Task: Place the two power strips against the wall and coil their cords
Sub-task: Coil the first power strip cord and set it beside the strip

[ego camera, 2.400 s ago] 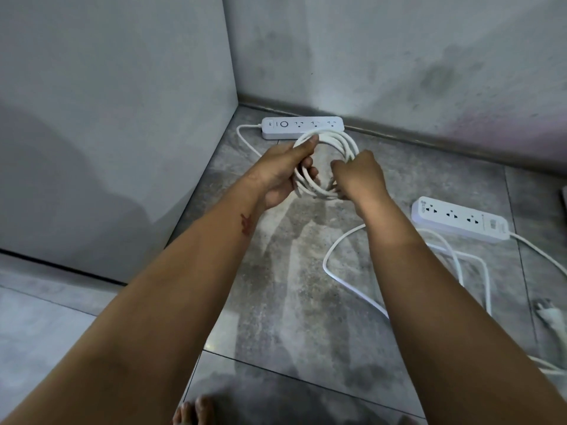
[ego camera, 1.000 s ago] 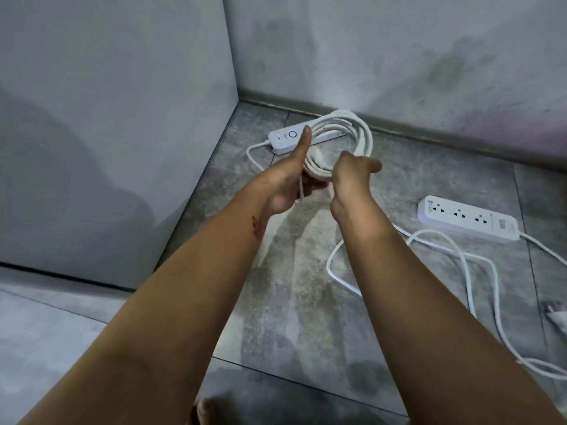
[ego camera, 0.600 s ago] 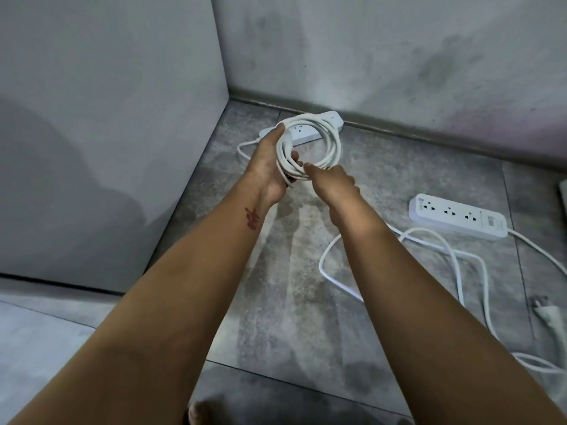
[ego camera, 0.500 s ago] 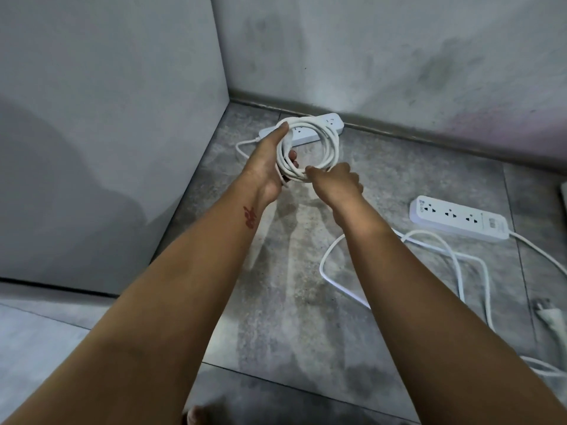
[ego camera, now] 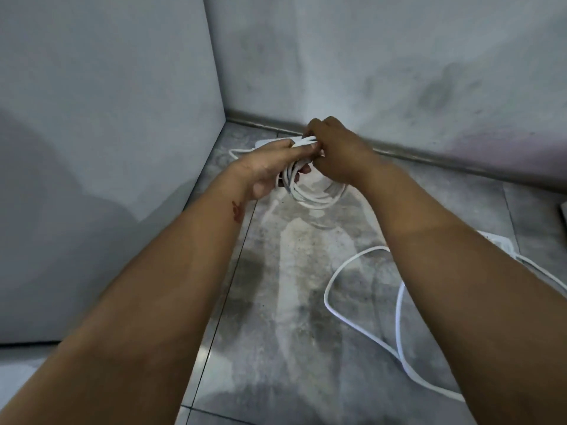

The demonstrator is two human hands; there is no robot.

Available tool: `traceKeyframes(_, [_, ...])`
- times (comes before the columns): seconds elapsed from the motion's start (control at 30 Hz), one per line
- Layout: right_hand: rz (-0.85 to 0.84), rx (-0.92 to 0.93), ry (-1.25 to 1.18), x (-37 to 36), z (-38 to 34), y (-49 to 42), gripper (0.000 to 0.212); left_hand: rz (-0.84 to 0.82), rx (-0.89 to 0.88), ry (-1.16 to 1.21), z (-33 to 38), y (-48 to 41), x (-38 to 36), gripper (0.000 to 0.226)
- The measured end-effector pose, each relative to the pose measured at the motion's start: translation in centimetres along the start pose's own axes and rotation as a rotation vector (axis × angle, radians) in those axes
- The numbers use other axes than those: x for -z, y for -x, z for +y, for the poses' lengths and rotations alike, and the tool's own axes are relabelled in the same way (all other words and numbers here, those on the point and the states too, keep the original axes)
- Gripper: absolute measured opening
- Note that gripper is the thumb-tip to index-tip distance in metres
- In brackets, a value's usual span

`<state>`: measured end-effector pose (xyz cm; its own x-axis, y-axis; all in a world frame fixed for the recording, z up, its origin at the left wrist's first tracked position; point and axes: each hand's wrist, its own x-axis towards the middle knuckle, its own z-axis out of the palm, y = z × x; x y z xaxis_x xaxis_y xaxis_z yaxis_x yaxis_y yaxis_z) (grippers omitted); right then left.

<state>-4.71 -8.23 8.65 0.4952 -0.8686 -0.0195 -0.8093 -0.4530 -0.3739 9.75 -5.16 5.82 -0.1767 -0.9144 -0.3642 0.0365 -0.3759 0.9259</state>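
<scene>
- Left hand (ego camera: 270, 167): closed around one side of the coiled cord (ego camera: 310, 194), thumb laid along the top of the bundle; this grip seems meant to keep the loops stacked.
- Right hand (ego camera: 334, 151): clenched on the upper part of the same coil, just beside the left thumb, fingers curled over the strands, probably to tuck or bind the loose end so the coil cannot spring open.
- Coiled cord: several white loops hang below both hands, above the tiled floor (ego camera: 276, 302) near the room corner.
- First power strip (ego camera: 267, 143): mostly hidden behind the hands; a white edge shows on the floor near the skirting of the back wall (ego camera: 399, 72), with a short run of cord leading off to the left. Whether it touches the wall cannot be told.
- Second power strip (ego camera: 498, 240): only a corner shows past the right forearm, well apart from the wall.
- Loose cord (ego camera: 334, 308): lies uncoiled across the floor, so half the task appears outstanding.
</scene>
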Motion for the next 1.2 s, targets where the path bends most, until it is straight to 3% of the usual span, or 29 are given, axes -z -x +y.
traceKeyframes(0.13, [0.029,-0.105,-0.025,0.1,0.9,0.2,0.032,-0.056,-0.011,0.079,0.2,0.1,-0.6,0.034])
traceKeyframes(0.2, [0.059,-0.182,-0.079,-0.1,1.4,0.1,0.025,-0.006,-0.003,0.098,0.0,0.0,-0.1,0.043])
traceKeyframes(0.33, [0.165,-0.328,-0.262,-1.4,2.0,-0.2,0.025,0.054,0.066,-0.310,-1.6,-0.9,1.0,0.077])
traceKeyframes(0.4, [0.260,-0.416,-0.371,-1.9,2.1,-0.3,0.025,0.076,0.103,-0.362,-2.0,-1.6,0.7,0.088])
traceKeyframes(0.6, [0.527,-0.764,-0.920,-4.6,2.9,-0.9,0.028,0.163,0.041,-0.183,-1.8,-3.2,-0.9,0.073])
traceKeyframes(0.73, [0.507,-0.917,-1.095,-5.3,3.2,-1.1,0.039,0.207,-0.018,-0.110,-2.5,-3.8,-2.2,0.059])
traceKeyframes(0.8, [0.479,-0.926,-1.083,-5.2,2.7,-1.4,0.041,0.240,-0.037,-0.053,-2.3,-4.1,-2.9,0.061])
traceKeyframes(0.9, [0.446,-0.943,-1.074,-5.2,2.5,-1.9,0.047,0.251,-0.021,-0.100,-2.6,-4.8,-3.3,0.084])
traceKeyframes(1.0, [0.364,-0.976,-1.059,-5.1,2.3,-1.8,0.058,0.344,-0.071,-0.185,-3.3,-4.9,-3.2,0.064])
traceKeyframes(1.1, [0.301,-0.968,-0.983,-5.6,2.7,-1.6,0.065,0.358,-0.126,-0.134,-3.6,-5.3,-2.8,0.061])
traceKeyframes(1.2, [0.227,-0.928,-0.747,-5.2,2.8,-1.0,0.063,0.349,-0.154,-0.073,-3.2,-5.3,-2.4,0.043])
